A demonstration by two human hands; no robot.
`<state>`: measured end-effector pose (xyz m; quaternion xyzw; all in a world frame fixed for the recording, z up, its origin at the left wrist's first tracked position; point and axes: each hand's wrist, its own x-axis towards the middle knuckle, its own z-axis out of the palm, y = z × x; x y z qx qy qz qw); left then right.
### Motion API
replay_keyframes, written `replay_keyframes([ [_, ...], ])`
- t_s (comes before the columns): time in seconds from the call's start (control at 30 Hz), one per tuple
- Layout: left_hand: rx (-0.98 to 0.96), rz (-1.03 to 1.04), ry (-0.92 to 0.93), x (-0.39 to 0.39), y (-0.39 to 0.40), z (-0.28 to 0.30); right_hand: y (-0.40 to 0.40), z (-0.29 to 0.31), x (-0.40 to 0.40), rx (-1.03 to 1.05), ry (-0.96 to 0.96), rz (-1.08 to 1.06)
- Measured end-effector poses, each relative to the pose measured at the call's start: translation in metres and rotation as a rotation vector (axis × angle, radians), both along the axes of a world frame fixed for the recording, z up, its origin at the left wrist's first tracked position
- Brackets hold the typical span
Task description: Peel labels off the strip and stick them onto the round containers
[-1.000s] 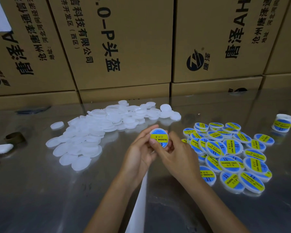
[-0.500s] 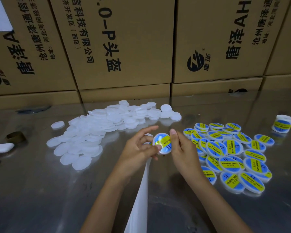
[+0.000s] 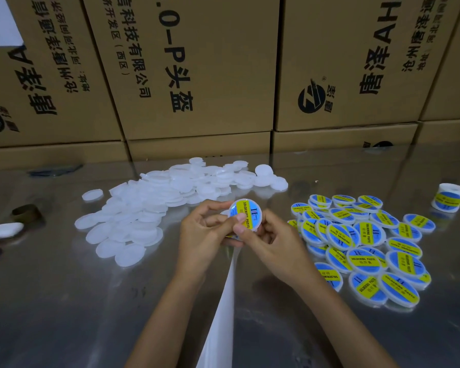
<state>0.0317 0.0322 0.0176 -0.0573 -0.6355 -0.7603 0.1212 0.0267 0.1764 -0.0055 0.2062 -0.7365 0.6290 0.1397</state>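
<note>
Both hands at frame centre: left hand (image 3: 206, 233) and right hand (image 3: 272, 241), fingers curled, grip round container (image 3: 246, 215), thumbs pressing its blue-yellow label. White strip (image 3: 225, 309) hangs toward bottom edge. Unlabelled containers (image 3: 154, 205) upper left; labelled pile (image 3: 367, 243) right.

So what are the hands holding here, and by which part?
Both hands, left and right, grip one round white container with a blue-and-yellow label by its rim; thumbs press the label face.
</note>
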Motion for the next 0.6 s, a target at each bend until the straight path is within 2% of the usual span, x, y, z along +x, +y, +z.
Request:
replay_keyframes([
  [0.13,-0.025,-0.007,-0.010,0.002,0.002,0.000,0.008,0.000,-0.004,0.053,0.017,-0.098],
  [0.3,-0.045,-0.013,-0.006,0.002,0.003,-0.004,0.015,-0.002,-0.009,0.306,0.056,-0.197],
  [0.6,-0.122,-0.050,0.009,-0.002,0.000,-0.006,0.015,-0.010,-0.010,0.411,0.110,-0.342],
])
